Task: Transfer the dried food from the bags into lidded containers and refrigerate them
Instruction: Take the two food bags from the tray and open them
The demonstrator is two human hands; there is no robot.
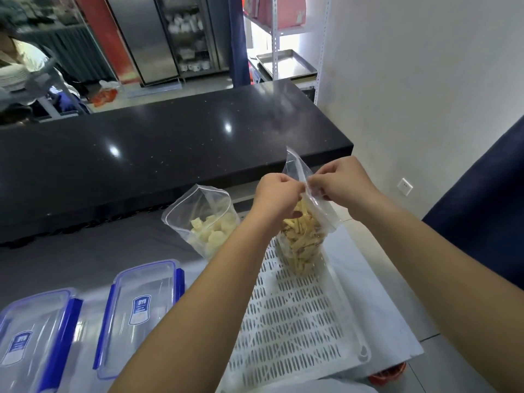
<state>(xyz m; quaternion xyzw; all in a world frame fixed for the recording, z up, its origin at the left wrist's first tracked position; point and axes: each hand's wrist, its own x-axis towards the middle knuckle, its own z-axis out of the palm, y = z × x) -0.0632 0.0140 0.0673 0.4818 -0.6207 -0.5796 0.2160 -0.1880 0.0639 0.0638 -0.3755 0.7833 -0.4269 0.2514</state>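
A clear zip bag of yellowish dried strips stands upright on a white perforated tray. My left hand and my right hand both pinch the bag's top edge, one on each side of the zip. A second clear bag holding pale dried chunks stands open to the left. Two clear lidded containers with blue clips lie at the lower left, one near my left forearm, the other further left.
A black counter runs across behind the bags. A white wall with a socket is to the right. A steel fridge and a metal shelf with a tray stand at the back. A person sits far left.
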